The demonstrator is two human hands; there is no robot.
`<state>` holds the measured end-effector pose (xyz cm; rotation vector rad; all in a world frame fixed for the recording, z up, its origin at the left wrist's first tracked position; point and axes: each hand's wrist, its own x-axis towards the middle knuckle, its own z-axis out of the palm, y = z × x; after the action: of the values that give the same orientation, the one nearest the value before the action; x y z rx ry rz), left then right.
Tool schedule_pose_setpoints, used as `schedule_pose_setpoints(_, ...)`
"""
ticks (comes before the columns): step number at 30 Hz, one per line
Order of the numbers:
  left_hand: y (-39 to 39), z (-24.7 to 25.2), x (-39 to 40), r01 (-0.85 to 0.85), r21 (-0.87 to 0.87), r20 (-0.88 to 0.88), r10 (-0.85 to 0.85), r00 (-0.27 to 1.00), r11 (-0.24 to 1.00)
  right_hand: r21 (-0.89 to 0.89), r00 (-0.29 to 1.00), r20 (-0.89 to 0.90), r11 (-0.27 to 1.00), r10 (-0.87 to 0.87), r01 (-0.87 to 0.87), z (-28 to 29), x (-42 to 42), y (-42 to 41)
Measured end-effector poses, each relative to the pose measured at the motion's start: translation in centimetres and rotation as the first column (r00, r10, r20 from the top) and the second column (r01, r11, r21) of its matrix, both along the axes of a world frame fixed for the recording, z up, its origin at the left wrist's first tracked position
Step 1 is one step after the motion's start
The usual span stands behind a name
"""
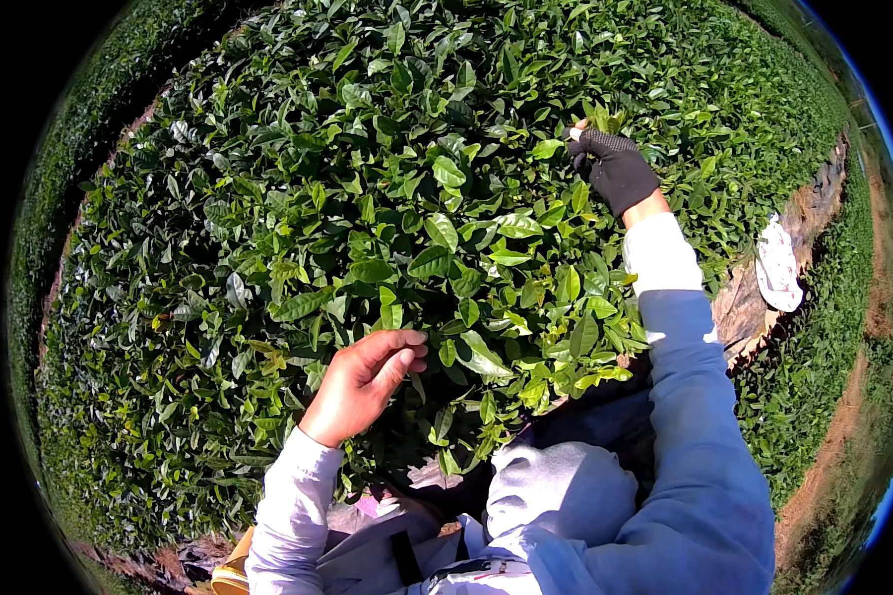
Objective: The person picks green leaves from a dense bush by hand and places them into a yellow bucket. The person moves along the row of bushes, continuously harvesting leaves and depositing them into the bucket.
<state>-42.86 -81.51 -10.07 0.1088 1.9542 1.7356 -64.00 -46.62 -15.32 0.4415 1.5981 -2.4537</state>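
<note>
My left hand [365, 383], bare, is over the near edge of a dense tea bush [431, 245]. Its thumb and forefinger are bent towards each other among the leaves; whether anything is between them cannot be made out. Farther out on the right, my right hand [614, 167] wears a black fingerless glove with a dotted grip surface. Its fingers are curled around several light green tea shoots [604, 119], whose leaves stick up above the thumb and forefinger.
A white patterned bag or cloth [779, 264] lies on the ground strip [740, 309] at the right, between bush rows. Another row [826, 357] stands beyond it. Part of a yellow container or bag [232, 569] shows at the lower left, beside my clothing.
</note>
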Motion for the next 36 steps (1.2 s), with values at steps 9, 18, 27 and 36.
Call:
schedule_pose_setpoints(9, 2.4, 0.1, -3.1, -0.098, -0.403, -0.542, -0.151, 0.827, 0.91, 0.708, 0.99, -0.132, 0.704, 0.049, 0.059, -2.1, -9.4, -2.0)
schedule_pose_setpoints(18, 2.0, -1.3, -1.4, 0.034, -0.448, -0.37, -0.22, 0.903, 0.894, 0.398, 0.997, -0.081, 0.917, -0.011, 0.042, -5.2, -5.9, -1.5)
schedule_pose_setpoints(27, 2.5, -0.5, -1.8, 0.093, -0.469, -0.295, -0.255, 0.921, 0.878, -0.117, 0.989, -0.1, 0.986, 0.111, -0.122, 1.4, 3.1, -1.4)
schedule_pose_setpoints(36, 2.5, -1.0, -1.2, 0.092, -0.492, -0.323, -0.279, 0.904, 0.866, 0.593, 0.993, -0.065, 0.804, 0.103, -0.045, -0.7, -9.3, 1.6)
